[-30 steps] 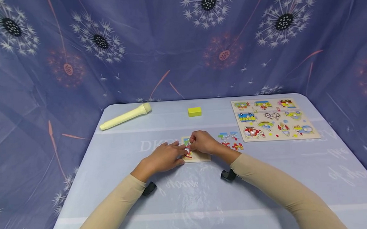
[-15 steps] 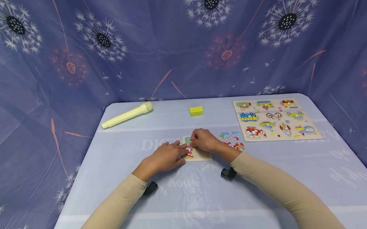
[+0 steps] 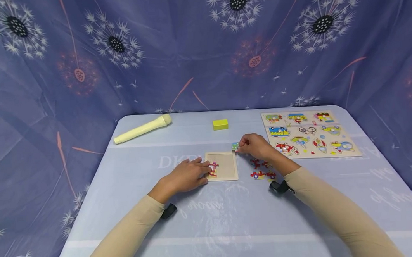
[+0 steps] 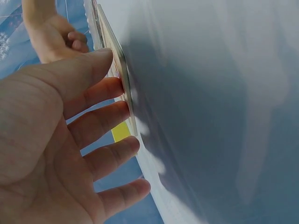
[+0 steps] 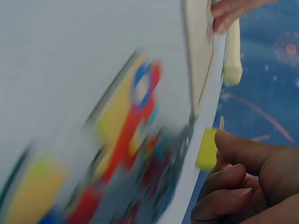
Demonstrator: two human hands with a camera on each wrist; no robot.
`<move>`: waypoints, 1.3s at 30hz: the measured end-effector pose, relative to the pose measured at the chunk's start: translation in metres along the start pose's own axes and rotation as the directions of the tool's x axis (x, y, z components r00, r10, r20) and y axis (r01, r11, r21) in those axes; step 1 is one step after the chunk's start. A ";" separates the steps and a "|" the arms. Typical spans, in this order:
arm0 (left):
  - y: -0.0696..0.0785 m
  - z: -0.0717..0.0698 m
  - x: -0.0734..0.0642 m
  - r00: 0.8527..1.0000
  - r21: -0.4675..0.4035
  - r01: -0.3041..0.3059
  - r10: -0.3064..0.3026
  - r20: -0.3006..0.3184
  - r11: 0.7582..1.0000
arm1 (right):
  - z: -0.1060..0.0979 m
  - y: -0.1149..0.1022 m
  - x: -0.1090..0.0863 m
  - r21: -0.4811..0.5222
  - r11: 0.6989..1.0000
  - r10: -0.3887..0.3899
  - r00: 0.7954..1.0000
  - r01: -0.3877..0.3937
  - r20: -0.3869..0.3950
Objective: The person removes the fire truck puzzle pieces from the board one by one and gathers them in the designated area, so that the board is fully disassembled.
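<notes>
In the head view, my left hand [image 3: 186,176] lies with extended fingers at the left side of a square wooden puzzle tray [image 3: 232,177]. Its fingertips rest on a red and yellow jigsaw piece [image 3: 213,173] in the tray's lower-left corner. Beyond the tray's upper-right corner, my right hand [image 3: 257,146] pinches a green and blue jigsaw piece [image 3: 235,146] between thumb and finger. Only a thin edge of that piece [image 5: 222,122] shows in the right wrist view. Several red and yellow loose pieces [image 3: 258,175] lie under and beside the right wrist, partly hidden by it.
A wooden board of vehicle shapes [image 3: 312,152] lies at the back right. Behind the tray stands a yellow block [image 3: 220,124]. A pale yellow microphone-shaped thing [image 3: 143,130] lies at the back left. A patterned curtain [image 3: 187,48] closes off the table's far side.
My right hand has moved from the tray to the right and away, with a green and blue piece pinched. The tray's upper-left corner, where such a piece lay, is bare. The left hand stays put.
</notes>
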State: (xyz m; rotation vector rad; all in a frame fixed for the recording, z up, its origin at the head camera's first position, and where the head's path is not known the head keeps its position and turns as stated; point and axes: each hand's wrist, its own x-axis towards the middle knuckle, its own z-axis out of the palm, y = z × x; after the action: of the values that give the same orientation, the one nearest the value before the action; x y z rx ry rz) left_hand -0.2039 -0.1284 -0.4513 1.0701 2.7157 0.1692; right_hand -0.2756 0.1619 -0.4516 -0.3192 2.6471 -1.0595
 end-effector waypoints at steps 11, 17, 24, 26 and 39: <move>0.000 0.001 -0.003 1.000 0.001 -0.005 0.005 -0.011 1.000 | -0.001 0.018 -0.006 -0.116 0.993 0.000 1.000 0.003 0.025; -0.001 -0.001 -0.004 1.000 0.027 -0.008 0.009 -0.012 1.000 | 0.002 0.018 -0.005 -0.122 0.993 0.000 1.000 0.002 0.016; -0.006 -0.001 -0.006 1.000 0.021 0.005 -0.004 -0.017 1.000 | 0.004 0.017 -0.005 -0.114 0.993 0.022 1.000 -0.021 0.012; -0.009 -0.001 -0.007 1.000 0.011 0.016 -0.016 -0.016 1.000 | 0.002 0.016 -0.006 -0.105 0.994 0.021 1.000 -0.021 -0.003; -0.019 -0.001 -0.009 0.999 -0.121 -0.006 0.002 -0.033 0.993 | -0.003 -0.001 -0.004 0.043 0.999 -0.013 0.997 0.016 -0.076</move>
State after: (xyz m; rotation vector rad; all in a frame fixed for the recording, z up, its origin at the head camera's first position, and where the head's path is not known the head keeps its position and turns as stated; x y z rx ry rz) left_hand -0.2096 -0.1483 -0.4525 1.0469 2.6929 0.3502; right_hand -0.2730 0.1640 -0.4479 -0.2950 2.6874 -1.1544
